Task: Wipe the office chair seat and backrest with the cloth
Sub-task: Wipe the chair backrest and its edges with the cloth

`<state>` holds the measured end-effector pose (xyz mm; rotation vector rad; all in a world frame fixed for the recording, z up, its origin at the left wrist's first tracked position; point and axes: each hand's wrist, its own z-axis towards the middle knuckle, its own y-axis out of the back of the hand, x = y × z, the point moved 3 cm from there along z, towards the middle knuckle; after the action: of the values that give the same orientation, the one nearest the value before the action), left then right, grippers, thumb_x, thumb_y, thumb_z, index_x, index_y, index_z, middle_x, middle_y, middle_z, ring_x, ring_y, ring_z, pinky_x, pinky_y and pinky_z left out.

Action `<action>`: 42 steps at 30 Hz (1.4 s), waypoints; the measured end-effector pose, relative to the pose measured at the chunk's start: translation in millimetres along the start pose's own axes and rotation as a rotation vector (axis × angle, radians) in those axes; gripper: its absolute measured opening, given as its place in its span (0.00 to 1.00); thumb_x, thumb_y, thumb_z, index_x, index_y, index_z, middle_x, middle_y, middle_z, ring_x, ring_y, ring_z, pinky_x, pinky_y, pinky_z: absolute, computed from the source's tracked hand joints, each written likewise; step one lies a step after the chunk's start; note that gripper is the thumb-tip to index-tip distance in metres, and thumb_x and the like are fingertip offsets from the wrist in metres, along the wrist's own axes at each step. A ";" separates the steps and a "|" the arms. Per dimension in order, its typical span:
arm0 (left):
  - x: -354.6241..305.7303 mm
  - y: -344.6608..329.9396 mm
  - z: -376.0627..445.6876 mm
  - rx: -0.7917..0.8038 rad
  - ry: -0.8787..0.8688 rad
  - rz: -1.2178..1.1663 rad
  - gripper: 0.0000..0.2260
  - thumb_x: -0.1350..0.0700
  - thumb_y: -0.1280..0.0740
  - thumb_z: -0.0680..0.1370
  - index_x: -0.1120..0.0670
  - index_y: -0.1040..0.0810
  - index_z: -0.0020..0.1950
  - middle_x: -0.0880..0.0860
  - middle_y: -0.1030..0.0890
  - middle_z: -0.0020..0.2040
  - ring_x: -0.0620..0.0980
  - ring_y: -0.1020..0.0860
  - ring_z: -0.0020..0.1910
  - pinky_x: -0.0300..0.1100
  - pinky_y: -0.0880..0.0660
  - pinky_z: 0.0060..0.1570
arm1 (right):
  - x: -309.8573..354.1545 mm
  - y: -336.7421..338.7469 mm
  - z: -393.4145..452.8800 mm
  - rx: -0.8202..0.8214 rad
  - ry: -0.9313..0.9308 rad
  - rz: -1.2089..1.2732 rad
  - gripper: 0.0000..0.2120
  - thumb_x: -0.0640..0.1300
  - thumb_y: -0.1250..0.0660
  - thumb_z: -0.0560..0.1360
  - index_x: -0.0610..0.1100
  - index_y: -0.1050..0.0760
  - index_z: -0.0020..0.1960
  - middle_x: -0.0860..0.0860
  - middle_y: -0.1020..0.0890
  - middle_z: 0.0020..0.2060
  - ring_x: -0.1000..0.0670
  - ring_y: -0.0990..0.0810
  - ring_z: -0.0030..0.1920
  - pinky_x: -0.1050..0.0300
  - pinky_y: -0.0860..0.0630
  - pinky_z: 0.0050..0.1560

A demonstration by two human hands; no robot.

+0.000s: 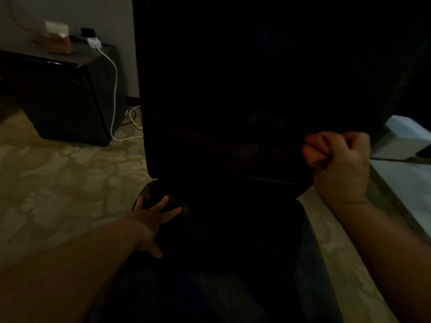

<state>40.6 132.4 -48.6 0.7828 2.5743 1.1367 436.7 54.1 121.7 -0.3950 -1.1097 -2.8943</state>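
The left hand (152,220) is resting with fingers spread apart on the seat (228,241), while the right hand (338,159) is clenching its fingers against the backrest (233,89); the cloth cannot be made out.
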 end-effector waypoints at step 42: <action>14.2 -22.2 24.8 -0.015 0.088 -0.117 0.64 0.37 0.18 0.63 0.23 0.70 0.73 0.43 0.75 0.78 0.70 0.68 0.80 0.68 0.54 0.80 | 112.0 -42.1 62.1 -0.022 0.539 -0.076 0.12 0.48 0.32 0.77 0.40 0.19 0.52 0.38 0.20 0.48 0.34 0.20 0.48 0.45 0.21 0.41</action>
<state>30.2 143.2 -81.5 0.5820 2.6407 1.1784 338.0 134.9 165.5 0.4159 -1.0089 -2.8037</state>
